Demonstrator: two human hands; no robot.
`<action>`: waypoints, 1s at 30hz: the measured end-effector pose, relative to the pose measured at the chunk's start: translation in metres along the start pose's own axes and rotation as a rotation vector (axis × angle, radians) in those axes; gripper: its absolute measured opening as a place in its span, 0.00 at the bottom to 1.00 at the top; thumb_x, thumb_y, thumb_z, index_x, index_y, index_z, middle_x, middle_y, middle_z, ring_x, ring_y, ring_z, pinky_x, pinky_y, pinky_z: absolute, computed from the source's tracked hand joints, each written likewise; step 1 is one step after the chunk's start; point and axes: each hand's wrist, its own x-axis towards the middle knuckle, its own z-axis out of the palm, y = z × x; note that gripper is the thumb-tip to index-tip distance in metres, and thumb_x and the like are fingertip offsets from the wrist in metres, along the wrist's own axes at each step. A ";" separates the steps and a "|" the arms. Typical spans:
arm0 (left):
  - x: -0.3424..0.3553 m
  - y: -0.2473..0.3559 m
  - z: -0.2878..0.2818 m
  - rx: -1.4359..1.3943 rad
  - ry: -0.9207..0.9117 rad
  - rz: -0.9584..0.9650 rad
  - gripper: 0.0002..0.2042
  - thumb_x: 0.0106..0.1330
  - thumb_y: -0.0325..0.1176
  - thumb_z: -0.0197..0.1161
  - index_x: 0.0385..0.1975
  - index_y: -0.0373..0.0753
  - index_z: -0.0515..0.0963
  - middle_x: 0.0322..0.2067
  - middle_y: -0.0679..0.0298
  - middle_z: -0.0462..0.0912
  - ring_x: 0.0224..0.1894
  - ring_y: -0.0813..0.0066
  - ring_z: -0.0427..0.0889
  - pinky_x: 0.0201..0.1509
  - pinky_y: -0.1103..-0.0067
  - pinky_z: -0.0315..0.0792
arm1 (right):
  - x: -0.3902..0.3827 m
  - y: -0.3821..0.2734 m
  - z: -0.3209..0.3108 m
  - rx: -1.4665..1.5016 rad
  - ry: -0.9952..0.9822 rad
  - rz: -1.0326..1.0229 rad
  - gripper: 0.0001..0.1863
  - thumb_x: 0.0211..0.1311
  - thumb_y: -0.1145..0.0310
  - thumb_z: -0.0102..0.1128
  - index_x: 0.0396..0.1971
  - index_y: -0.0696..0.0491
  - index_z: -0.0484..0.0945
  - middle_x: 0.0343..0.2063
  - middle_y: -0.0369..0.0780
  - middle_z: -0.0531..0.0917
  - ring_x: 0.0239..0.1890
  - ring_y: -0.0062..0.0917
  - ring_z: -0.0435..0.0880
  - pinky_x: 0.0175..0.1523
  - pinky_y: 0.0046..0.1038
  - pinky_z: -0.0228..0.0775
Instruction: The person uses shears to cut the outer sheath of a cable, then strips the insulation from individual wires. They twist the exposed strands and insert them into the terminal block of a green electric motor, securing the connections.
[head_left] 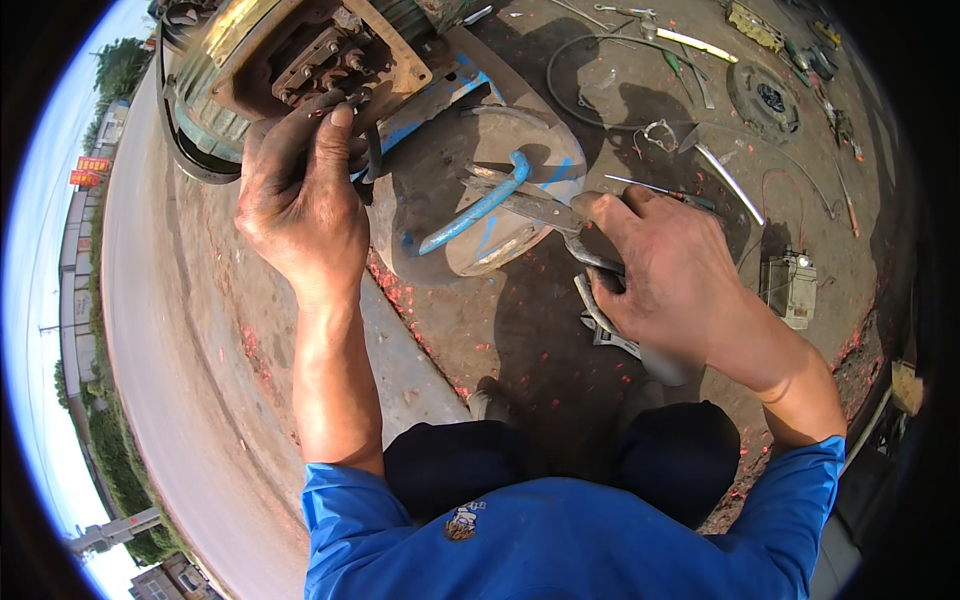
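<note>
At the upper left stands a green finned electric motor (pixel 215 115) with its rusty terminal box (pixel 408 72) open, showing a terminal block (pixel 318 65) with studs and nuts. My left hand (pixel 305 185) is closed at the box's lower edge, thumb and fingers pinched together; what lies between them is too small to make out. A black cable (pixel 374 155) hangs beside those fingers. My right hand (pixel 665 250) grips a pair of scissors (pixel 545 208), blades pointing left over a round metal plate bearing a bent blue handle (pixel 480 205).
Beneath my right hand lies an adjustable wrench (pixel 612 338). Farther right are a hammer (pixel 728 182), a screwdriver (pixel 660 190), a round metal disc (pixel 765 100), a small metal box (pixel 792 288) and a looped cable (pixel 552 75). A road (pixel 150 300) runs along the left.
</note>
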 end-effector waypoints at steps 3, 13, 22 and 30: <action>0.001 -0.003 -0.009 0.105 -0.045 0.114 0.07 0.65 0.24 0.65 0.39 0.29 0.83 0.32 0.60 0.85 0.29 0.78 0.82 0.33 0.82 0.77 | -0.007 0.008 -0.025 -0.072 -0.198 0.041 0.21 0.42 0.67 0.70 0.39 0.55 0.77 0.23 0.45 0.77 0.29 0.42 0.79 0.34 0.42 0.70; 0.003 -0.003 -0.003 0.022 -0.024 -0.001 0.08 0.64 0.27 0.66 0.37 0.28 0.83 0.28 0.59 0.85 0.28 0.77 0.82 0.34 0.80 0.77 | 0.013 -0.011 -0.008 0.056 0.081 -0.016 0.20 0.46 0.66 0.69 0.40 0.56 0.76 0.24 0.47 0.79 0.29 0.44 0.81 0.33 0.43 0.72; 0.005 -0.001 -0.006 0.069 -0.034 0.001 0.08 0.64 0.27 0.66 0.37 0.28 0.83 0.28 0.59 0.85 0.28 0.77 0.83 0.36 0.81 0.77 | 0.045 -0.024 0.010 0.196 0.103 -0.005 0.15 0.48 0.63 0.66 0.31 0.58 0.77 0.22 0.48 0.82 0.31 0.45 0.83 0.34 0.43 0.75; 0.001 0.001 -0.001 0.012 0.002 -0.064 0.06 0.62 0.25 0.67 0.35 0.30 0.84 0.30 0.60 0.84 0.32 0.76 0.81 0.40 0.80 0.75 | 0.046 -0.029 0.012 0.153 0.101 0.016 0.14 0.52 0.63 0.65 0.33 0.59 0.77 0.24 0.48 0.83 0.33 0.45 0.84 0.37 0.43 0.77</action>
